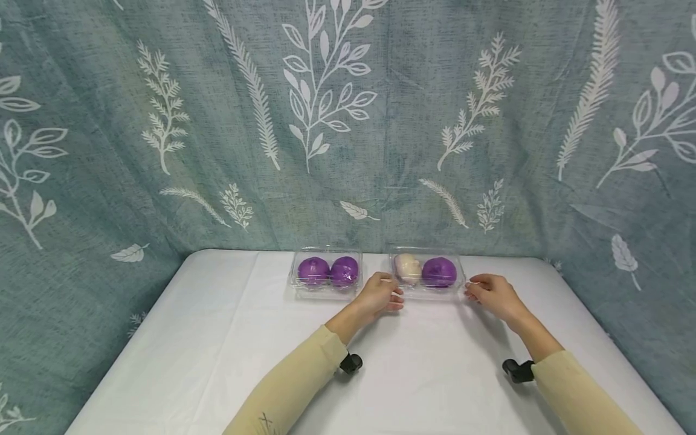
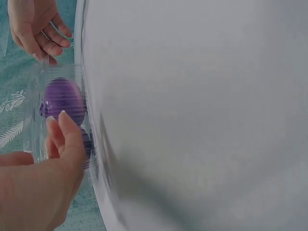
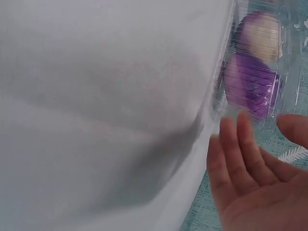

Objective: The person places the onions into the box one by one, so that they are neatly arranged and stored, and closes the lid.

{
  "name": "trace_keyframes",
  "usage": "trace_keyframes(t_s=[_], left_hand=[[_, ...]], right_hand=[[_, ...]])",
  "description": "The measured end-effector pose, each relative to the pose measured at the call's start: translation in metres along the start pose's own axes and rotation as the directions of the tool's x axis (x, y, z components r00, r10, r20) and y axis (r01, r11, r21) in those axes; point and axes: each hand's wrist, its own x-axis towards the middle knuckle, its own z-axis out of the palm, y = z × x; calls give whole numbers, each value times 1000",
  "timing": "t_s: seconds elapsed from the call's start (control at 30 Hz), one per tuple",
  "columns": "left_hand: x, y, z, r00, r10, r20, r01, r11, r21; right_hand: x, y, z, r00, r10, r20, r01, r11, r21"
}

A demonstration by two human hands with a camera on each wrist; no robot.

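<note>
Two clear plastic clamshell boxes stand side by side at the table's far edge. The right box [image 1: 426, 294] contains a cream-coloured round piece [image 1: 407, 267] and a purple round piece [image 1: 439, 272]. In the right wrist view the cream piece [image 3: 264, 38] is partly purple. My left hand [image 1: 379, 295] is at this box's left front corner, fingers extended and slightly bent. At its right end is my right hand [image 1: 493, 295], with straight fingers and the thumb apart, fingertips right at the box edge. The left box [image 1: 326, 294] holds two purple round pieces [image 1: 313, 270].
A white cloth covers the table [image 1: 217, 362]. Behind it hangs a green-blue curtain [image 1: 380, 151] with white leaf prints, which also lines both sides. Each sleeve cuff carries a small black wrist camera [image 1: 350, 364].
</note>
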Motion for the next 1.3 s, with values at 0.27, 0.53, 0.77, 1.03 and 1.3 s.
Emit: trace_keyframes(t_s=[0.27,0.53,0.77,1.03,1.3], left_hand=[[5,-3,6,999,10,-50,-15,995,-96],[7,-3,8,997,31,-70,-39,992,-120],[7,-3,8,996,51,-66,-58,992,-113],[5,0,7,997,44,-61,-52,991,-122],[6,-2,8,997,41,-70,-49,993,-108]], right_hand=[[7,-2,2,995,45,94,-64,977,205],[10,-1,0,996,32,84,-52,969,240],[11,-3,0,997,45,68,-60,969,238],[12,-3,0,996,53,74,-69,967,245],[10,-6,0,995,56,86,-76,967,243]])
